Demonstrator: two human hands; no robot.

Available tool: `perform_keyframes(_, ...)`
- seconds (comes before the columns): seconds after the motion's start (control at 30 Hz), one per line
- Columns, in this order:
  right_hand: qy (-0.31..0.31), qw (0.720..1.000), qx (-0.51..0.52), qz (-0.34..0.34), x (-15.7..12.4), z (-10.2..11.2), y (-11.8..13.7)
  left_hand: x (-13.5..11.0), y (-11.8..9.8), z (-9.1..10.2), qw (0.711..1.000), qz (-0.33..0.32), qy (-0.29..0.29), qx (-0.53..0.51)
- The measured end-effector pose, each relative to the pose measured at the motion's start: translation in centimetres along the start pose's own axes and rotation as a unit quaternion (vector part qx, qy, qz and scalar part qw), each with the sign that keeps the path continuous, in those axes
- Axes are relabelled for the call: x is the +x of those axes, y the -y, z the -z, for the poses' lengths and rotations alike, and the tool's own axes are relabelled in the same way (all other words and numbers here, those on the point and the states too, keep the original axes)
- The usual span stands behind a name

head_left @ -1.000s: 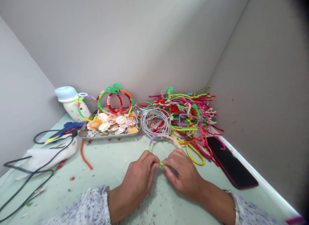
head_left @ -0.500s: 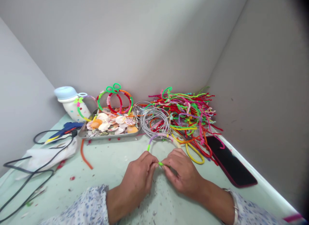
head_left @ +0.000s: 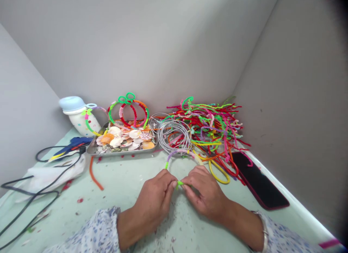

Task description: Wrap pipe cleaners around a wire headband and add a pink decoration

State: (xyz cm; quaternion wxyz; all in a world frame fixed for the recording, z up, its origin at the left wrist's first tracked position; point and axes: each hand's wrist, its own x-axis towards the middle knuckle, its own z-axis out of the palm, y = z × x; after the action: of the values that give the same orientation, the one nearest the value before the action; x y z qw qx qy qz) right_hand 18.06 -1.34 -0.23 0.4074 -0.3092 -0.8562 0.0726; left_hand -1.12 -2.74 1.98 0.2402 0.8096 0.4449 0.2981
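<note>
The person's left hand [head_left: 154,195] and right hand [head_left: 204,191] pinch one green fuzzy strip [head_left: 179,183] between thumbs and fingers over the counter [head_left: 122,177], with a wrapped hoop [head_left: 181,151] arching just beyond. The strip looks light, soft and easily bent, best held near its ends; the hoop seems springier, suiting a grip along its sides.
</note>
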Motion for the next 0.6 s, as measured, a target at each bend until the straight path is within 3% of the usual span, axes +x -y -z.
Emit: perform_keyframes(0.6, -0.001, 1.0, 0.008, 0.004, -0.08, 0.06, -0.03, 0.2, -0.35, 0.23, 0.998, 0.043, 0.023, -0.038)
